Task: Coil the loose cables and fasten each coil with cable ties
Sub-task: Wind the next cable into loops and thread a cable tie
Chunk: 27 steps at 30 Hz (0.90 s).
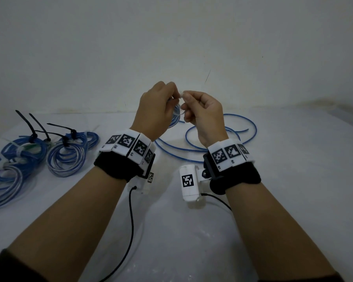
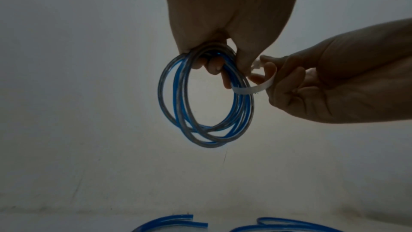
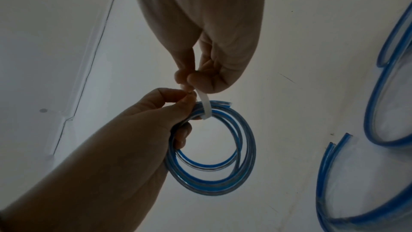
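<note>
Left hand curls its fingers round the blue coil; right hand pinches the white tie.
</note>
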Each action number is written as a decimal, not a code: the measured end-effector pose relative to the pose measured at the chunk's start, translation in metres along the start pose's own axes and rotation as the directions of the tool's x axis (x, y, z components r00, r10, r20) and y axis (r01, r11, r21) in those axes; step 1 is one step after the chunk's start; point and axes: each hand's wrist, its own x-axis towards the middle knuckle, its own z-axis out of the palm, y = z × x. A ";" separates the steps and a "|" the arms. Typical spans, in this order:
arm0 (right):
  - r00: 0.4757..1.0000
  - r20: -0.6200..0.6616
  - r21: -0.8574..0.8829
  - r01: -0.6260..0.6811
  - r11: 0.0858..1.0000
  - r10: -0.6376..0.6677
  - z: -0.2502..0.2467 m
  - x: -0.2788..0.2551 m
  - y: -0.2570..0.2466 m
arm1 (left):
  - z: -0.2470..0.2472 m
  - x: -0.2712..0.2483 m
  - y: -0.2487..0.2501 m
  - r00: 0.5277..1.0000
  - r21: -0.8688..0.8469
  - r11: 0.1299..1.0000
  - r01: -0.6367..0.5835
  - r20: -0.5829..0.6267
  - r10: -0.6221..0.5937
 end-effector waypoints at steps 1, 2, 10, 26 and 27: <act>1.000 -0.002 0.006 -0.006 1.000 0.006 -0.001 0.001 -0.001 | 0.000 0.000 0.001 0.999 0.010 1.000 -0.025 0.025 0.025; 1.000 0.003 0.014 -0.016 1.000 0.016 -0.003 0.002 -0.001 | 0.000 0.000 0.002 0.998 0.015 0.999 -0.044 0.052 0.044; 0.973 0.115 0.152 -0.215 0.965 0.199 -0.008 0.004 -0.007 | -0.004 0.008 -0.004 0.993 -0.142 0.987 0.070 0.106 -0.056; 0.894 -0.240 0.218 -0.331 0.918 0.379 -0.032 0.020 0.007 | 0.007 -0.005 0.009 0.915 -0.183 0.981 0.072 0.403 0.008; 0.894 -0.210 0.258 -0.339 0.905 0.395 -0.033 0.020 0.006 | 0.009 -0.004 0.008 0.915 -0.183 0.977 0.111 0.401 -0.029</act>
